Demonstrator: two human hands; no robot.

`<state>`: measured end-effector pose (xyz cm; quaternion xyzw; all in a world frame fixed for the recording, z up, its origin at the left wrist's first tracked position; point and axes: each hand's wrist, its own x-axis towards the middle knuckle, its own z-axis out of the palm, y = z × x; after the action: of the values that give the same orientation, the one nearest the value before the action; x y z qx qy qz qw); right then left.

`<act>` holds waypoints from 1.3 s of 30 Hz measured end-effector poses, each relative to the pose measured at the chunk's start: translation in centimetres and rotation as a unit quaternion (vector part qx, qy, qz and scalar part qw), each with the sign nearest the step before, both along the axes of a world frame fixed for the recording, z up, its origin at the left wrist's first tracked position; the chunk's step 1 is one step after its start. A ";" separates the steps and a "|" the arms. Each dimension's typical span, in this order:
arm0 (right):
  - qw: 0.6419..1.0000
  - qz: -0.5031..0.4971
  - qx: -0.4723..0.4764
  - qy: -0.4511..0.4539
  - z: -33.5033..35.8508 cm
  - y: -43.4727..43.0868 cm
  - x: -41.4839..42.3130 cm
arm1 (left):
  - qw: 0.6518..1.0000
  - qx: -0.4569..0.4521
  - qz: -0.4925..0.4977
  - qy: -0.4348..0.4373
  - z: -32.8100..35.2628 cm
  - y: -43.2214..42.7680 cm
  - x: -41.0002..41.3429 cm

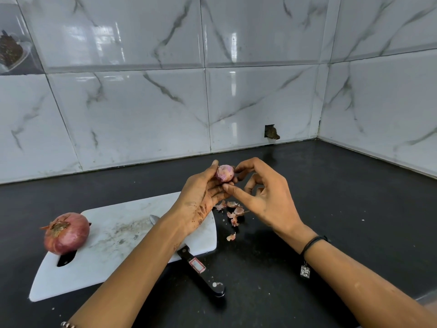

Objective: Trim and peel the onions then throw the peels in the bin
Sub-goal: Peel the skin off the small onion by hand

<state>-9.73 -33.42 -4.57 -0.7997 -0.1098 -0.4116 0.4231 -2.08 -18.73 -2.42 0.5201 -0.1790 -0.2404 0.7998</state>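
Home kitchen: marble-tiled wall (142, 102), black counter (331, 185), chopping board (113, 252).

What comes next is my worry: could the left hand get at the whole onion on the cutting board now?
Probably yes, once freed: the left hand holds the small onion, but the whole onion sits uncovered on the cutting board, on that hand's side, nothing between.

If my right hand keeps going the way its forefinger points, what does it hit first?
The left hand, at its fingers under the small onion; the forefinger of the right hand looks to be touching them, depth unclear.
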 end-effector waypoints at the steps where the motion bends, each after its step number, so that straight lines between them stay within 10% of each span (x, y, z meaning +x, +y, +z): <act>1: 1.000 0.004 0.004 0.001 0.0 0.0 0.0 | 1.000 -0.002 0.010 -0.001 0.0 -0.2 -0.1; 39: 1.000 0.008 0.014 0.010 -0.2 0.4 0.3 | 0.997 0.057 0.046 -0.025 0.2 -0.9 -1.1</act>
<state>-9.39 -32.98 -4.81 -0.7967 -0.1058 -0.4018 0.4388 -3.17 -19.59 -2.26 0.5786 -0.1611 -0.2004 0.7740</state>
